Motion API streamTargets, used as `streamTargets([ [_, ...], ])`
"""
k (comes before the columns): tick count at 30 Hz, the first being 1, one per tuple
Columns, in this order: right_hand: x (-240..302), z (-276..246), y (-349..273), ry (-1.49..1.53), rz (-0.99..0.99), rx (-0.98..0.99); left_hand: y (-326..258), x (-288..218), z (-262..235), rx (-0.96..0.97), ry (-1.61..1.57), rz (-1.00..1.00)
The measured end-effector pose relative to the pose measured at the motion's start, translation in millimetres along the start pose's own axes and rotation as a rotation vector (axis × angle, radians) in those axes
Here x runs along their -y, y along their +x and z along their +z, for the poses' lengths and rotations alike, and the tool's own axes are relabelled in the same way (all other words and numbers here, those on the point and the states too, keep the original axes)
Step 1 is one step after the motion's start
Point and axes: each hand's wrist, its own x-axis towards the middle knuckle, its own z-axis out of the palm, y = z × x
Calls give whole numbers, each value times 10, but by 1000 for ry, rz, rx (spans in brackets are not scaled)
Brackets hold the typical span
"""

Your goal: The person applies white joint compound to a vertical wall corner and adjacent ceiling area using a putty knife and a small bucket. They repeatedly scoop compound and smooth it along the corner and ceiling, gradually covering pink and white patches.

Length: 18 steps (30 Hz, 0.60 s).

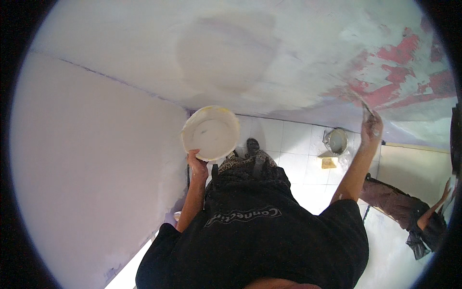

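My left hand (196, 164) is closed on the rim of a round, pale bucket (235, 123) at its near side, thumb over the edge. White, creamy wall filler (209, 137) lies inside the bucket. Out to the right, my raised right hand (371, 129) is closed around a putty knife (366, 107), seen nearly edge-on. Its thin blade meets or almost meets the wall (308, 62), where whitish filler partly covers a red-pink patch (397, 50). My fingers and the handle are partly hidden and a little blurred.
On the white tiled floor (293, 137) stand a second, smeared bucket (336, 141) and a yellowish block (329, 163). Another wall (86, 144) rises close on my left. A co-worker in dark clothes (399, 200) is at the far right.
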Motion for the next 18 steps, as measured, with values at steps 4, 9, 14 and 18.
streamTargets([
  [4, 388, 382, -584, 501, 84, 2, 53, 5, -96, 103, 16, 18],
  [9, 109, 846, -1195, 422, 122, -201, -121, -7, -427, 80, 44, 54],
  [14, -92, 1126, -1568, 335, 136, -248, -377, -52, -836, 123, 24, 116],
  [18, -645, 1048, -2184, 381, 202, -144, -544, -176, -1121, 2, 30, 131],
])
